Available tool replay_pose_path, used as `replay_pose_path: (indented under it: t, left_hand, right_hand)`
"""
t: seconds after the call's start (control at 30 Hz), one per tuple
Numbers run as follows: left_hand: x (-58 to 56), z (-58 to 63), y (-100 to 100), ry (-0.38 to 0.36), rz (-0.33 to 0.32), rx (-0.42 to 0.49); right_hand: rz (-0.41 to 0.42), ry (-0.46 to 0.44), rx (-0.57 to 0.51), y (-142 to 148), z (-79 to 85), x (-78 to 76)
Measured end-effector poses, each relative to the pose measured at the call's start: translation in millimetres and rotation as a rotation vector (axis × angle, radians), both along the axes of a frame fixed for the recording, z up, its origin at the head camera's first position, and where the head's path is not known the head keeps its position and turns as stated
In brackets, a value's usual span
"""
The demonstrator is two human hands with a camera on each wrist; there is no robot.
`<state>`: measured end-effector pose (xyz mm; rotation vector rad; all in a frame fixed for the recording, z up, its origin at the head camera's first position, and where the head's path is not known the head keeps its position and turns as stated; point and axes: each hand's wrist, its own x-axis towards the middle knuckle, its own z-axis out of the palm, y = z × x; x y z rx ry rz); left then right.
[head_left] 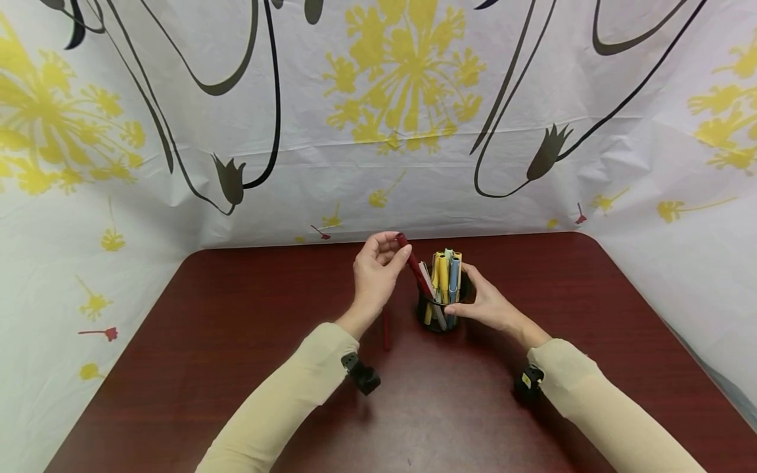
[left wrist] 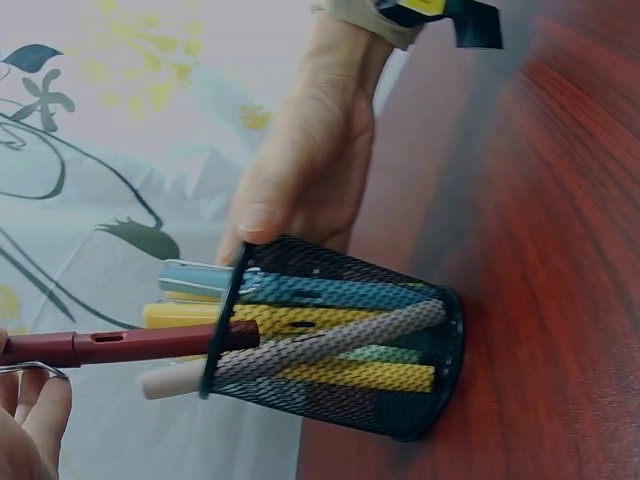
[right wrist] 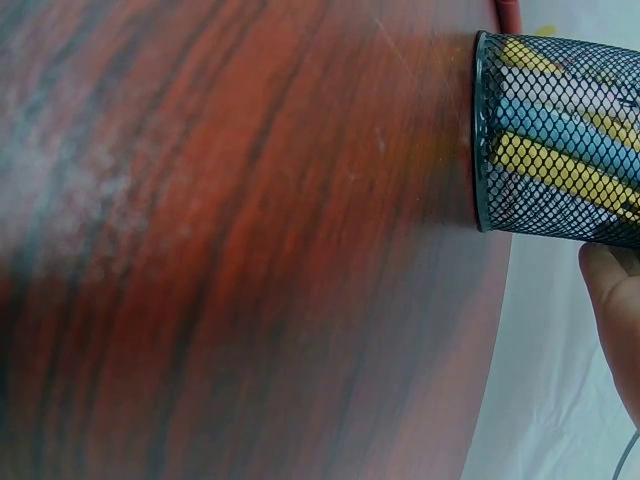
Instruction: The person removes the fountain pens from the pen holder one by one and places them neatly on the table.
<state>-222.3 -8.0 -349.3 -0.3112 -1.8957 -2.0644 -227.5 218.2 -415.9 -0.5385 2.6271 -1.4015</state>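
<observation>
Two hands at work around one mesh cup (left wrist: 375, 415). Left hand (head_left: 375, 276) pinches a red pen (head_left: 414, 264) near its top end, thumb against fingers, gap closed to the pen's thickness. Hold is high, likely to leave the lower length clear of the fingers. Pen slants down and right from that grip, lower end at the cup's mouth; cannot tell how far inside.

Right hand (head_left: 493, 307) wraps the cup's right side, spread to about its girth: thumb at the near side, fingers partly hidden behind. Presumably steadying it on the table (head_left: 284, 309). Yellow pens (head_left: 443, 270) and a blue pen (head_left: 455, 274) stand between the two grips; a pale pen (left wrist: 170, 380) leans toward the left one.

Below the left wrist, a slim red item (head_left: 387, 328), untouched; kind unclear.

Sleeved forearms (head_left: 290, 394) angle inward: left hand raised above the rim, right lower, from the side.
</observation>
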Motion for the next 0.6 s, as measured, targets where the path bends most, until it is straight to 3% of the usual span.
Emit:
replay_pose_path:
  t: [0.3,0.6]
  left_hand:
    - [-6.1,9.7,-17.1,-0.107,-0.022,0.2]
    - [-12.6,1.2,-39.3,-0.248,0.036,0.18]
  right_hand:
    - [-0.006,0.012,0.018,0.6,-0.1,0.9]
    - [-0.002,0.0,0.017,0.2,0.6,1.0]
